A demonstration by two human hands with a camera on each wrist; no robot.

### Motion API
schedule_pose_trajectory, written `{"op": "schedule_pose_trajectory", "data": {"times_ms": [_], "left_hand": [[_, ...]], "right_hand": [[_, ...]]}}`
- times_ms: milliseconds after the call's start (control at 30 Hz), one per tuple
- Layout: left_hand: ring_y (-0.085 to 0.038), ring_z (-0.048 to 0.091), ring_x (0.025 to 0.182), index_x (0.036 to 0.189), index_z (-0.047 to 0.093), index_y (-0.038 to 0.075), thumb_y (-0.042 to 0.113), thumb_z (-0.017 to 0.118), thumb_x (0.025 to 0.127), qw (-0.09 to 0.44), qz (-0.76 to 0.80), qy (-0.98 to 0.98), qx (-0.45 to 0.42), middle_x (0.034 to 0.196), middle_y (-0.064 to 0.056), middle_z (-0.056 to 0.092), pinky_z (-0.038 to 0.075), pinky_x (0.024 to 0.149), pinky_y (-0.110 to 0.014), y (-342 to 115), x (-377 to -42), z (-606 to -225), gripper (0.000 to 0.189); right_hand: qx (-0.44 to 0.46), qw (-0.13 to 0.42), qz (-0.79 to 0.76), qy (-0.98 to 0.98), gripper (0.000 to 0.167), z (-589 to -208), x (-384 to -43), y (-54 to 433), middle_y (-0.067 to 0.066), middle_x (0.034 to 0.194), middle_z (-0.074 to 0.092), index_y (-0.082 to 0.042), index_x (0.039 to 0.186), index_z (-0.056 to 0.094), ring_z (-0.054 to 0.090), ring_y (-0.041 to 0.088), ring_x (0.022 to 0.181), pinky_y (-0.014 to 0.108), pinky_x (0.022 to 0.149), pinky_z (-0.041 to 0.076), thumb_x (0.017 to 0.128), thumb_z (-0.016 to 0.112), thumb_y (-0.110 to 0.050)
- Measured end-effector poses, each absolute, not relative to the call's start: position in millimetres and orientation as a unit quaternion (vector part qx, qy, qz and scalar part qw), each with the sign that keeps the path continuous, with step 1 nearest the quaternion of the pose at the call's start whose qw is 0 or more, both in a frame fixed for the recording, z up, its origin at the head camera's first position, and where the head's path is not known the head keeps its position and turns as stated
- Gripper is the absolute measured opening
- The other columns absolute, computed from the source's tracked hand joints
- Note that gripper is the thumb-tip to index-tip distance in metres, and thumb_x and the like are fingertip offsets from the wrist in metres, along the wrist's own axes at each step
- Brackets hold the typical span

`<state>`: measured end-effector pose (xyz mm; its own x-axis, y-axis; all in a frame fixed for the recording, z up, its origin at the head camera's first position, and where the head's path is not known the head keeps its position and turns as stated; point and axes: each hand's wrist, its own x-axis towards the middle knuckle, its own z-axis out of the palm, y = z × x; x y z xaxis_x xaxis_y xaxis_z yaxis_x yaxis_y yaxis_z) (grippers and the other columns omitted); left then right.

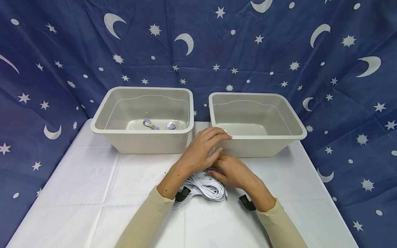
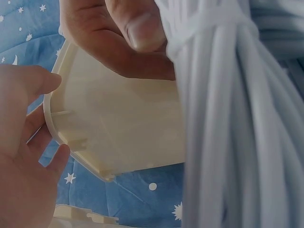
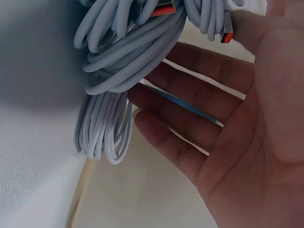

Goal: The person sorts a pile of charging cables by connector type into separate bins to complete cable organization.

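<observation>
A coiled bundle of white cables point(image 1: 204, 187) lies on the white table point(image 1: 93, 193) in front of me. My right hand point(image 1: 232, 172) rests on its far side and pinches the bundle at its wrapped waist point(image 2: 209, 23) with thumb point(image 2: 137, 28) and forefinger. In the right wrist view the loops point(image 3: 123, 57) hang past the fingers point(image 3: 190, 118), and orange-tipped plugs point(image 3: 227, 35) show near the thumb. My left hand point(image 1: 203, 148) arches over the right hand with relaxed fingers point(image 2: 19, 156) and holds nothing. Its fingertips reach toward the right bin's rim.
Two beige plastic bins stand side by side at the back of the table. The left bin point(image 1: 145, 143) holds a couple of small tied cables point(image 1: 156, 125); the right bin point(image 1: 257, 148) shows only its bare floor. A blue star-and-moon cloth point(image 1: 49, 86) hangs behind and drapes around.
</observation>
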<state>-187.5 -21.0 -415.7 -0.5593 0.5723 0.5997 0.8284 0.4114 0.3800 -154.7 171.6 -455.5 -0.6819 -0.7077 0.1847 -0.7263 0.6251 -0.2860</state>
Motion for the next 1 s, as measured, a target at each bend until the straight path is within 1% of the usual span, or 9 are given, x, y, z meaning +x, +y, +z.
{"op": "schedule_pose_trajectory", "data": {"times_ms": [133,300,400,600,700,800,867,933,1000], "left_hand": [[-0.017,0.048,0.142,0.139,0.067,0.021,0.006,0.069,0.094,0.195,-0.332,-0.817,-0.430,0.143,0.002,0.060,0.028,0.126,-0.037,-21.0,-187.7,-415.8,0.048],[-0.017,0.049,0.141,0.139,0.067,0.021,0.004,0.069,0.093,0.198,-0.330,-0.816,-0.431,0.142,0.002,0.060,0.028,0.126,-0.037,-20.9,-187.8,-415.8,0.050],[-0.018,0.049,0.141,0.140,0.066,0.020,0.004,0.070,0.092,0.199,-0.330,-0.816,-0.430,0.142,0.001,0.060,0.028,0.126,-0.037,-20.8,-188.0,-415.7,0.050],[-0.018,0.049,0.141,0.140,0.066,0.020,0.003,0.069,0.092,0.198,-0.331,-0.815,-0.432,0.142,0.001,0.061,0.028,0.126,-0.037,-20.4,-188.1,-415.2,0.050],[-0.018,0.049,0.141,0.140,0.066,0.019,0.002,0.068,0.093,0.196,-0.336,-0.811,-0.437,0.142,0.000,0.060,0.030,0.125,-0.035,-20.1,-188.0,-415.3,0.050],[-0.019,0.048,0.141,0.140,0.066,0.018,0.001,0.067,0.093,0.194,-0.340,-0.808,-0.440,0.142,0.000,0.060,0.033,0.123,-0.033,-19.7,-188.3,-416.0,0.050],[-0.019,0.048,0.141,0.140,0.065,0.017,0.002,0.067,0.093,0.193,-0.341,-0.807,-0.442,0.142,-0.001,0.060,0.034,0.122,-0.033,-19.6,-188.5,-416.5,0.050],[-0.019,0.048,0.141,0.141,0.065,0.017,0.003,0.066,0.094,0.193,-0.342,-0.806,-0.442,0.142,-0.002,0.060,0.034,0.122,-0.033,-19.5,-188.8,-416.8,0.049],[-0.019,0.048,0.141,0.141,0.065,0.017,0.005,0.065,0.095,0.194,-0.341,-0.807,-0.442,0.142,-0.002,0.060,0.033,0.123,-0.034,-19.5,-188.8,-416.8,0.047]], "right_hand": [[0.417,0.001,0.194,-0.888,0.018,-454.6,-155.9,169.4,-0.003,0.099,0.072,-0.014,0.106,0.076,0.067,0.013,0.088,0.036,0.080,0.056,0.098,0.077,-0.030],[0.427,-0.015,0.192,-0.884,0.022,-453.4,-153.8,168.2,-0.003,0.107,0.075,-0.013,0.113,0.077,0.070,0.013,0.098,0.038,0.088,0.057,0.098,0.077,-0.029],[0.427,-0.023,0.186,-0.885,0.022,-452.5,-152.6,167.4,-0.004,0.109,0.076,-0.014,0.114,0.078,0.071,0.014,0.102,0.039,0.091,0.057,0.098,0.077,-0.028],[0.436,-0.033,0.192,-0.879,0.014,-449.8,-151.7,166.1,-0.008,0.103,0.075,-0.014,0.109,0.077,0.069,0.010,0.096,0.037,0.089,0.057,0.099,0.076,-0.024],[0.440,-0.040,0.200,-0.874,0.013,-448.2,-151.0,165.9,-0.009,0.102,0.074,-0.015,0.109,0.077,0.069,0.009,0.096,0.036,0.089,0.056,0.099,0.075,-0.024],[0.446,-0.042,0.203,-0.871,0.019,-447.5,-149.4,164.6,-0.008,0.106,0.075,-0.015,0.111,0.077,0.069,0.010,0.101,0.036,0.093,0.056,0.098,0.077,-0.028],[0.447,-0.043,0.202,-0.870,0.027,-447.2,-147.8,162.4,-0.007,0.109,0.075,-0.014,0.114,0.077,0.068,0.011,0.105,0.036,0.095,0.056,0.095,0.081,-0.033],[0.454,-0.040,0.200,-0.867,0.033,-446.7,-145.8,159.9,-0.005,0.112,0.075,-0.013,0.116,0.077,0.068,0.012,0.107,0.037,0.097,0.055,0.091,0.085,-0.034],[0.458,-0.042,0.197,-0.866,0.035,-445.6,-143.9,157.9,-0.006,0.112,0.074,-0.014,0.116,0.077,0.067,0.011,0.108,0.036,0.097,0.055,0.089,0.087,-0.033]]}}
